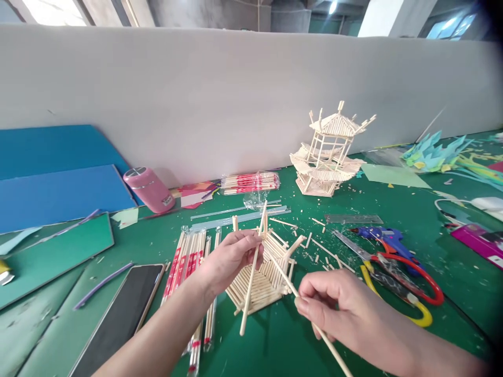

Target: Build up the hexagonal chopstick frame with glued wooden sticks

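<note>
My left hand pinches a thin wooden chopstick that slants upward over a six-sided stick frame. Between the fingers of my right hand is a second chopstick, its far end reaching to just below my left fingertips. Whether the two sticks touch there I cannot tell. Beneath both hands, the frame has a floor of sticks laid side by side and short stubs standing at its corners. My left hand hides part of it.
Plastic-wrapped chopsticks and a phone lie to the left. Scissors and a blue glue gun are at the right, near scattered stick offcuts. A stick pagoda stands behind, a pink cup at back left.
</note>
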The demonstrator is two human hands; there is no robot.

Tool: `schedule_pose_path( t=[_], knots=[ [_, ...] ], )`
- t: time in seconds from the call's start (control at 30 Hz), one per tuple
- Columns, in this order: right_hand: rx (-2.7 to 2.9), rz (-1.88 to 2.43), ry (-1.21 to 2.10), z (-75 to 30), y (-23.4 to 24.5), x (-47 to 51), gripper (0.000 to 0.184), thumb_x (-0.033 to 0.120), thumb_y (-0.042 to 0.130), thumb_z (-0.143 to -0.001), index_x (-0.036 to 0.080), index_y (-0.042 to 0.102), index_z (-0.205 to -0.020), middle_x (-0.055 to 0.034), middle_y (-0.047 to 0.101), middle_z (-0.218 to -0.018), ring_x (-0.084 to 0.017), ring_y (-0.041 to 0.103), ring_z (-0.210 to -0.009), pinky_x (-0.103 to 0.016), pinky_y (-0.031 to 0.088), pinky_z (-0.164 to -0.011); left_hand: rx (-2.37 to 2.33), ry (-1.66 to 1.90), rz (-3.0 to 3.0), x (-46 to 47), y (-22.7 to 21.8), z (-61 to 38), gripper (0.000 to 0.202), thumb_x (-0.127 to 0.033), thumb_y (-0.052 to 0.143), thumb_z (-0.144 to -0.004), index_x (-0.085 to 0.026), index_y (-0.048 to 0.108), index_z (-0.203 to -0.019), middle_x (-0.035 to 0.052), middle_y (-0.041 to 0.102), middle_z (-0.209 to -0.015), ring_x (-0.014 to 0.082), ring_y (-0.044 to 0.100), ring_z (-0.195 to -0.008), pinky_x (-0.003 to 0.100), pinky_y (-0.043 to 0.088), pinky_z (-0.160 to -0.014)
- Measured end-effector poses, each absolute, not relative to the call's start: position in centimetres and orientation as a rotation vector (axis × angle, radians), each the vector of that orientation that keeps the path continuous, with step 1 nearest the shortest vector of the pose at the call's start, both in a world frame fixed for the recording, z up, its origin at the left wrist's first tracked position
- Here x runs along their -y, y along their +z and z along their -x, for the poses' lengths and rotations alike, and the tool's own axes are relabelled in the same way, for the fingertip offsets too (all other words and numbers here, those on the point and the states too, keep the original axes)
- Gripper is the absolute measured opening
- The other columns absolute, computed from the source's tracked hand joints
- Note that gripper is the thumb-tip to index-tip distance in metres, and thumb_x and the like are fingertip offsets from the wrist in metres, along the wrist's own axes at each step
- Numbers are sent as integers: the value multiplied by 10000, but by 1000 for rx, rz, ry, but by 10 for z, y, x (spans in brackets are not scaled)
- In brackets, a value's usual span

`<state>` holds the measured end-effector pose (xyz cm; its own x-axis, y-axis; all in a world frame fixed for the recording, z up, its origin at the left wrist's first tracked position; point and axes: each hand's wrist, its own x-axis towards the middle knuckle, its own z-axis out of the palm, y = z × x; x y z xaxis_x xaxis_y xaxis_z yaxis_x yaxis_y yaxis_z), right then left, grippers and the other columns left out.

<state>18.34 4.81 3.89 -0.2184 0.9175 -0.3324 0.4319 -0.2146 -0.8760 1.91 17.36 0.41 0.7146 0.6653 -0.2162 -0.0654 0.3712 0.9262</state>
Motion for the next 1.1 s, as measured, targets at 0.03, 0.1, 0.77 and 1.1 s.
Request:
schedule_pose_path(
  t=[0.03,0.1,0.77,1.1],
  knots=[
    [1592,1591,1448,-183,38,-48,266,307,386,-861,178,437,-634,48,459,-541,-69,390,-499,-189,296,-458,-631,508,-1097,-174,4,-19,237,-254,521,-788,-139,520,-581,-30,484,-517,83,453,-478,232,346,-532],
    [1585,1595,1469,-181,37,-48,271,312,380,-862,177,443,-636,37,500,-559,-72,419,-511,-185,313,-468,-620,506,-1091,-174,3,-19,239,-257,524,-784,-139,519,-576,-28,485,-529,83,451,-480,234,345,-530],
    [1646,1759,1475,-173,44,-53,200,235,441,-788,179,409,-599,54,390,-512,-68,342,-481,-177,270,-436,-664,513,-1070,-174,3,-18,188,-247,533,-757,-139,535,-602,-11,531,-536,87,465,-472,241,341,-497],
    [1582,1718,1518,-171,37,-54,214,232,462,-782,184,391,-586,68,371,-459,-62,366,-443,-171,266,-423,-659,519,-1080,-174,0,-17,198,-217,507,-757,-144,516,-573,-14,523,-512,96,467,-476,254,344,-516]
  ],
)
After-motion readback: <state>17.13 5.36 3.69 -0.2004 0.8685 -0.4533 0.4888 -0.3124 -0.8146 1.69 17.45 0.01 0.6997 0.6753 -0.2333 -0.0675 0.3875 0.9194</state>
